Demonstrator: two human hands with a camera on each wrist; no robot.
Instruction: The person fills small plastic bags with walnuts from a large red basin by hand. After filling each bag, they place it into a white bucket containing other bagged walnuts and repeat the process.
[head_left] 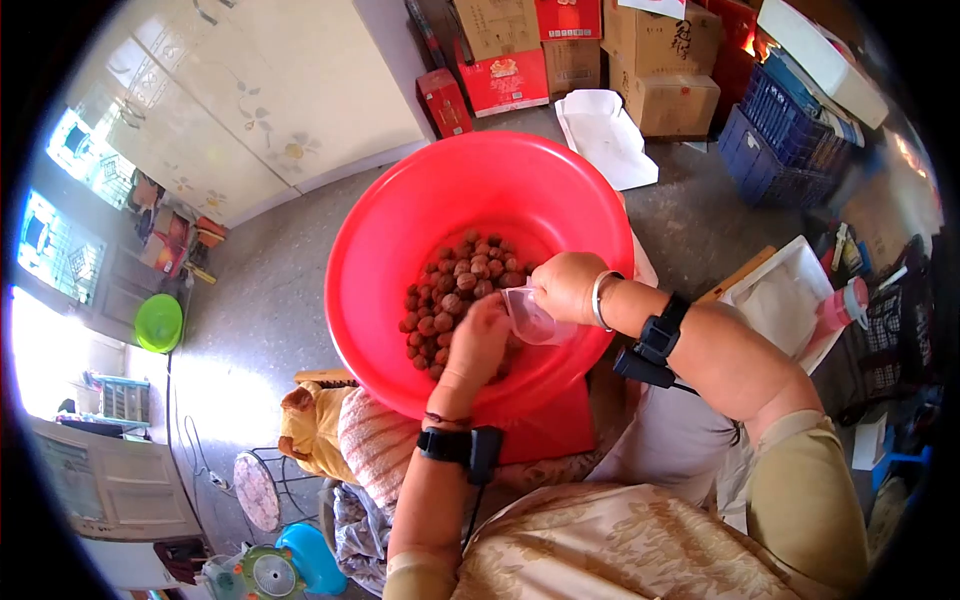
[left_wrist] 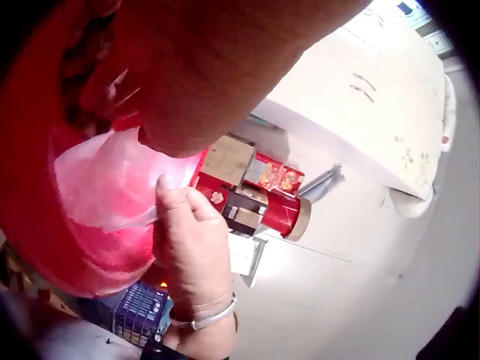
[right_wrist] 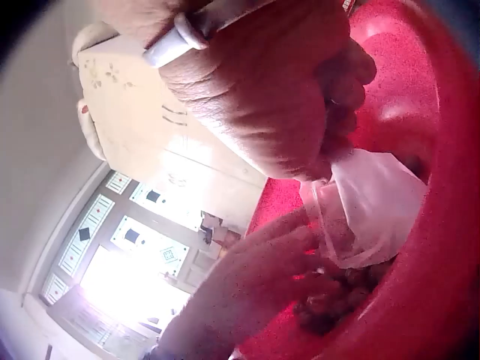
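Note:
A large red basin (head_left: 362, 220) holds a heap of brown walnuts (head_left: 455, 285). My right hand (head_left: 570, 285) pinches the rim of a small clear plastic bag (head_left: 535, 320) over the basin; the thumb and fingers show at its edge in the left wrist view, where the bag (left_wrist: 105, 180) hangs loose. Down among the walnuts beside the bag's mouth is my left hand (head_left: 480, 345). In the right wrist view the left hand's fingers (right_wrist: 300, 240) reach behind the bag's see-through edge, right at the nuts. I cannot tell whether those fingers grip anything.
A red stool (head_left: 545, 425) shows below the basin. White trays (head_left: 610, 140) lie beyond it and to the right. Cardboard boxes (head_left: 670, 100) and a blue crate (head_left: 770, 160) stand at the back. A yellow plush cloth (head_left: 320, 420) and a round stool (head_left: 257, 490) are at left.

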